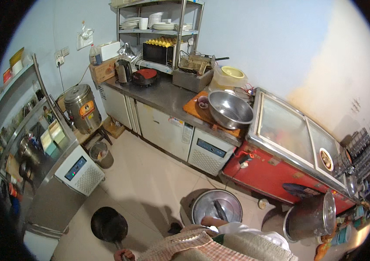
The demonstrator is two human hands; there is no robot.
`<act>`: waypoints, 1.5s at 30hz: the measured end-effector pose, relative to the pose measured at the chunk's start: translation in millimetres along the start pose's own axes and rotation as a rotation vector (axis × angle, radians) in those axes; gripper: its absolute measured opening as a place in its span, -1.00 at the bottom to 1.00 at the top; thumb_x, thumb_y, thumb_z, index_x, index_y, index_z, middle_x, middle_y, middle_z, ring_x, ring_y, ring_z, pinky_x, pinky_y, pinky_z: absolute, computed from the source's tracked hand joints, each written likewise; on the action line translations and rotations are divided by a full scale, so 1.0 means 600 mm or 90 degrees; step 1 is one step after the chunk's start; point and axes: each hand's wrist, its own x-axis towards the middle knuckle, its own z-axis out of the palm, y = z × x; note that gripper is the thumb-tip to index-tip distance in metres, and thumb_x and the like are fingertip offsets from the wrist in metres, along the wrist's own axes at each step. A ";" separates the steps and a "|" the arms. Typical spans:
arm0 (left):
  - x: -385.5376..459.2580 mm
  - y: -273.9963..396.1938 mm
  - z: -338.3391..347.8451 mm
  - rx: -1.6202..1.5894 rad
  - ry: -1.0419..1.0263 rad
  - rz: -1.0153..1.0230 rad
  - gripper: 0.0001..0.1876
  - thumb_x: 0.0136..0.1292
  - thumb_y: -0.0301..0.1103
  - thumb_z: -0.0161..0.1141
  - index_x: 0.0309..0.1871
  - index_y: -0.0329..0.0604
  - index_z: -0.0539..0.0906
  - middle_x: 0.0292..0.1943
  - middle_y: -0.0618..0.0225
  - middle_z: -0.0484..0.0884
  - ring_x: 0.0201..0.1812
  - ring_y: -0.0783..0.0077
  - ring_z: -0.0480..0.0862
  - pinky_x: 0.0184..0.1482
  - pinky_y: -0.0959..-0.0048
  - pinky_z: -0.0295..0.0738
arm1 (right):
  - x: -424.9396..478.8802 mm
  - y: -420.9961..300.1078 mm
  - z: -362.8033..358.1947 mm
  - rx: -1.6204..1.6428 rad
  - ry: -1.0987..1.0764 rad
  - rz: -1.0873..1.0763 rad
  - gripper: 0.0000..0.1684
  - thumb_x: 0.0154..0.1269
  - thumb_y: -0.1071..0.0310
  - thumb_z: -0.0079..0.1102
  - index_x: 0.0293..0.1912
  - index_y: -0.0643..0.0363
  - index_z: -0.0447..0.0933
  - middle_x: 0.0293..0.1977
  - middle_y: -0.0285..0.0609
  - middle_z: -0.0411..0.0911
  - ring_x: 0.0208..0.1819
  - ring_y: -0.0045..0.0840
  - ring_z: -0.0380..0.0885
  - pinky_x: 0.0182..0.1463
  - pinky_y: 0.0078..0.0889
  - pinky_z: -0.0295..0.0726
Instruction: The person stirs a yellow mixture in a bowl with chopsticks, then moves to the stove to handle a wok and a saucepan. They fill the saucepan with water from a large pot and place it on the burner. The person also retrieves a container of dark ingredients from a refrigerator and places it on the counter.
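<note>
At the bottom left, my left hand is closed around the handle of a dark frying pan. The pan hangs over the tiled floor, its dark round face towards the camera. My right hand shows in front of my body, by the near rim of a large metal lid with a black handle. Its fingers are mostly hidden, so whether it touches the lid or holds anything is unclear. My checked apron fills the bottom middle.
A steel bowl sits on a wooden board on the counter. The red chest freezer stands right, a large metal pot before it. At left are a bin, an insulated barrel and a steel work unit.
</note>
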 end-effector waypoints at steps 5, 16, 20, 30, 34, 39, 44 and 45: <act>0.117 0.088 0.104 0.060 -0.051 -0.054 -0.81 0.16 -0.35 -0.09 -0.54 -0.19 0.42 -0.61 0.27 0.42 -0.55 0.39 0.39 -0.43 0.43 0.39 | -0.016 -0.116 -0.355 0.318 0.149 -0.222 -0.70 0.01 0.16 0.01 -0.31 0.13 0.51 -0.37 -0.06 0.50 -0.30 -0.34 0.48 -0.26 -0.37 0.42; 0.444 0.290 0.269 0.133 0.121 -0.132 -0.77 0.11 -0.42 -0.19 -0.66 -0.20 0.25 -0.74 0.36 0.23 -0.71 0.46 0.24 -0.53 0.37 0.28 | 0.108 -0.059 -0.572 -0.079 0.067 0.094 -0.79 0.05 0.29 0.05 -0.29 0.12 0.50 -0.31 -0.17 0.51 -0.27 -0.31 0.47 -0.21 -0.27 0.42; 0.551 0.356 0.373 0.122 0.081 -0.228 -0.76 0.08 -0.47 -0.20 -0.71 -0.15 0.19 -0.76 0.38 0.21 -0.75 0.47 0.23 -0.65 0.48 0.30 | 0.042 0.002 -0.648 0.262 0.268 0.159 -0.78 -0.10 0.30 0.08 -0.38 0.16 0.52 -0.44 -0.02 0.50 -0.37 -0.23 0.47 -0.32 -0.29 0.45; 0.766 0.253 0.642 0.438 0.139 -0.071 -0.75 0.13 -0.45 -0.12 -0.68 -0.08 0.22 -0.73 0.39 0.28 -0.64 0.47 0.28 -0.54 0.48 0.32 | -0.263 0.318 -0.913 0.861 0.859 0.298 -0.81 -0.03 0.43 0.11 -0.37 0.35 0.51 -0.58 -0.19 0.48 -0.54 -0.64 0.45 -0.46 -0.56 0.43; 0.852 0.126 0.721 0.160 -0.334 -0.072 -0.73 0.13 -0.46 -0.12 -0.69 -0.09 0.18 -0.73 0.41 0.22 -0.66 0.47 0.21 -0.45 0.48 0.36 | -0.225 0.627 -0.964 0.668 0.949 0.492 -0.85 -0.09 0.45 0.07 -0.46 0.31 0.54 -0.66 -0.19 0.50 -0.58 -0.59 0.49 -0.48 -0.55 0.45; 0.937 0.099 0.714 0.431 -0.007 -0.160 -0.70 0.17 -0.35 -0.11 -0.69 -0.11 0.22 -0.73 0.44 0.23 -0.65 0.53 0.18 -0.43 0.49 0.25 | -0.117 0.883 -1.038 0.509 0.840 0.719 -0.81 -0.10 0.38 0.03 -0.46 0.26 0.55 -0.54 0.00 0.52 -0.49 -0.36 0.53 -0.34 -0.42 0.49; 0.908 -0.026 0.864 0.473 0.097 -0.176 -0.70 0.16 -0.25 -0.07 -0.68 -0.05 0.26 -0.73 0.46 0.25 -0.63 0.51 0.22 -0.49 0.50 0.18 | -0.030 1.032 -1.068 0.441 0.710 0.836 -0.74 -0.01 0.32 -0.08 -0.37 0.26 0.52 -0.35 0.10 0.48 -0.24 -0.11 0.44 -0.12 -0.24 0.40; 0.916 -0.027 0.862 0.478 0.106 -0.203 -0.71 0.16 -0.25 -0.06 -0.68 -0.04 0.27 -0.73 0.46 0.25 -0.63 0.51 0.23 -0.48 0.50 0.19 | -0.017 1.045 -1.079 0.420 0.689 0.836 -0.74 0.01 0.34 -0.09 -0.37 0.27 0.51 -0.33 0.10 0.48 -0.23 -0.13 0.45 -0.12 -0.24 0.41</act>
